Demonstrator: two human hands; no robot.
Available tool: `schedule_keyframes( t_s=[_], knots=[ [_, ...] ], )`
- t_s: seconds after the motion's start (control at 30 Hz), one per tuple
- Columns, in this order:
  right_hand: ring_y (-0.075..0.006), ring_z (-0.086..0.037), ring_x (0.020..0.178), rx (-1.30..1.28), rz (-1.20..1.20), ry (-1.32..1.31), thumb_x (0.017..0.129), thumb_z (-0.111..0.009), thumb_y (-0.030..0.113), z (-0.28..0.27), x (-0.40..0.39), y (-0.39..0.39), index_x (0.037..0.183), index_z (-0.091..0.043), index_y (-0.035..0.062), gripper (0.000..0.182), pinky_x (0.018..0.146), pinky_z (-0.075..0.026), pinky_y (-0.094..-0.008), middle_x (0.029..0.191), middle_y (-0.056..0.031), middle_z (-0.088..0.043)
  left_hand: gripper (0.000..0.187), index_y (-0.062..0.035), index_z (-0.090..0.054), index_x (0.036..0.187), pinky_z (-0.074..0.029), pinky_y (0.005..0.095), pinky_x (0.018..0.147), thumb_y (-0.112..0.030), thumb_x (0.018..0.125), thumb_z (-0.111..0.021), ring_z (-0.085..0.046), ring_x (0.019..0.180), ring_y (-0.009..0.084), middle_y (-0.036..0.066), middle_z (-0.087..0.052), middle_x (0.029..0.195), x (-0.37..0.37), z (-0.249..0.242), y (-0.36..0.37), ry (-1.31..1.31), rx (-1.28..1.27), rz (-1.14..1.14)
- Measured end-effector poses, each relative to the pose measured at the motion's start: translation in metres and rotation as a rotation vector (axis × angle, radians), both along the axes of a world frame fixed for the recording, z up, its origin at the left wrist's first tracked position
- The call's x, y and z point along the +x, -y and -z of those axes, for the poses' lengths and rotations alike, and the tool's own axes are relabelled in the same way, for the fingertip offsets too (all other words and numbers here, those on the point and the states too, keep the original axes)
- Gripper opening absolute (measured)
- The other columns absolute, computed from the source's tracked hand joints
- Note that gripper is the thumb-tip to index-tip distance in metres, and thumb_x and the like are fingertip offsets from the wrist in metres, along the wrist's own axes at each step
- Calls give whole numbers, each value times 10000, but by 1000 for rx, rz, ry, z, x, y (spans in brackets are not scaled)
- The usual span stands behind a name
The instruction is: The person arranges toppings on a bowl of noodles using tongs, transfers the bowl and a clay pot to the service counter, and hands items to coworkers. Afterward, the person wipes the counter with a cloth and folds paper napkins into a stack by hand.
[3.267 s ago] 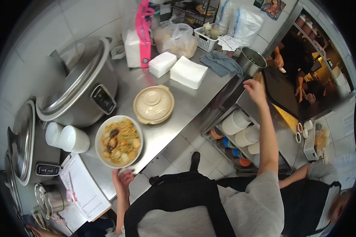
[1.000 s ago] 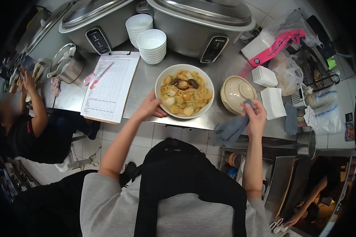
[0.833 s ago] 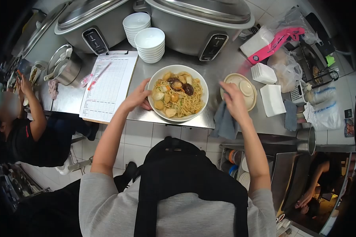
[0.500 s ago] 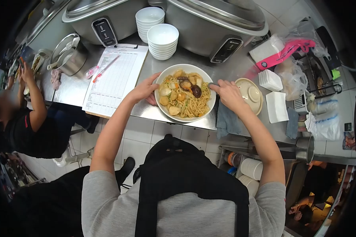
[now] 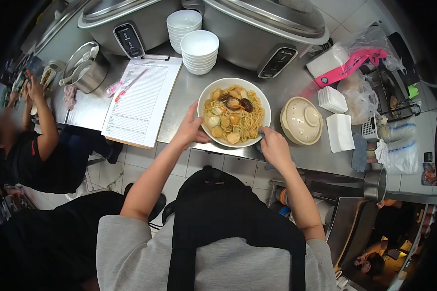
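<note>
Well, noodle bowl near illegible printed form

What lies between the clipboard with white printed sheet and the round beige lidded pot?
In the head view, a round white bowl of yellow noodles lies there, with the left hand and right hand at its rim.

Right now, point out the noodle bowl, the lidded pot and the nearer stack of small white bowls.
Noodle bowl (image 5: pixel 259 92): head view, on its white inner wall.
Lidded pot (image 5: pixel 300 121): head view, on its lid.
Nearer stack of small white bowls (image 5: pixel 199 61): head view, on its side.
</note>
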State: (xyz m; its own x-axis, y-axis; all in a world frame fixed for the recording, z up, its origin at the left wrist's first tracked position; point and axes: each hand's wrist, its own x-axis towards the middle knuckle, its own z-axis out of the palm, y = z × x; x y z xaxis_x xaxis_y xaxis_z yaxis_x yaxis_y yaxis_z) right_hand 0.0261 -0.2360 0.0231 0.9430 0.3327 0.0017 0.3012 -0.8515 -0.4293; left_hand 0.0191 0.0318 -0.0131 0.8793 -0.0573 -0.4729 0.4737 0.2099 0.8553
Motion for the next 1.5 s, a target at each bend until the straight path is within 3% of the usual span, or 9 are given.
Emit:
schedule_keyframes(
  t_s=[0.23,0.33,0.43,0.57,0.67,0.8,0.9,1.1,1.5],
  knots=[
    [-393,-583,936,293,60,-74,765,-466,23,13,2,20,1071,-566,-41,328,834,-448,-427,990,-266,-605,645,-241,-23,1434,-566,284,498,-115,914,-383,-657,608,229,229,-569,1032,-12,2,18,15,-37,-51],
    [-343,-609,906,435,194,-22,789,-463,25,41,-14,11,1087,-562,-32,319,827,-454,-394,985,-223,-626,641,-242,-27,1434,-563,281,491,-119,917,-386,-657,607,226,218,-573,1034,-16,-3,24,1,-18,-87],
    [-146,-579,801,987,281,-249,807,-458,-10,53,-7,20,1099,-552,-22,307,753,-457,-266,927,-77,-617,632,-233,-35,1434,-559,276,484,-126,921,-389,-658,606,222,206,-582,1023,-14,3,21,12,-4,-78],
    [-115,-566,827,1257,312,-363,808,-442,-24,0,17,42,1130,-518,-4,331,751,-449,-240,904,-57,-599,638,-176,-46,1435,-540,271,457,-211,924,-426,-657,589,227,197,-629,873,27,12,-20,132,209,158],
    [-98,-550,744,1251,296,-110,806,-469,-10,-35,10,42,1056,-527,-27,257,710,-443,-232,851,-38,-582,668,-134,-32,1432,-532,270,446,-255,917,-440,-648,565,230,206,-635,833,23,3,-25,54,190,-117],
    [-244,-560,806,241,207,485,840,-541,84,18,-42,52,1076,-530,-10,254,717,-430,-339,953,-115,-579,730,-155,49,1424,-547,295,463,-209,895,-451,-651,584,247,242,-617,906,-17,-3,6,-13,20,-51],
    [-319,-543,837,-93,129,499,798,-623,141,60,-68,55,1056,-538,3,304,730,-420,-393,966,-148,-542,785,-189,86,1422,-553,300,463,-94,851,-443,-650,579,254,242,-594,926,-23,10,35,69,4,-141],
    [-352,-540,834,-91,134,144,768,-651,128,28,-37,48,976,-544,9,263,717,-428,-409,953,-146,-539,804,-165,50,1433,-543,290,455,-74,827,-471,-641,558,221,225,-608,900,9,1,-1,57,46,7],
    [-342,-570,851,38,-169,243,803,-527,19,-10,79,-10,1037,-611,75,256,741,-464,-423,919,-149,-518,696,-113,-145,1442,-550,251,454,-137,803,-420,-647,545,184,164,-647,831,23,-15,-53,92,250,184]
  ],
)
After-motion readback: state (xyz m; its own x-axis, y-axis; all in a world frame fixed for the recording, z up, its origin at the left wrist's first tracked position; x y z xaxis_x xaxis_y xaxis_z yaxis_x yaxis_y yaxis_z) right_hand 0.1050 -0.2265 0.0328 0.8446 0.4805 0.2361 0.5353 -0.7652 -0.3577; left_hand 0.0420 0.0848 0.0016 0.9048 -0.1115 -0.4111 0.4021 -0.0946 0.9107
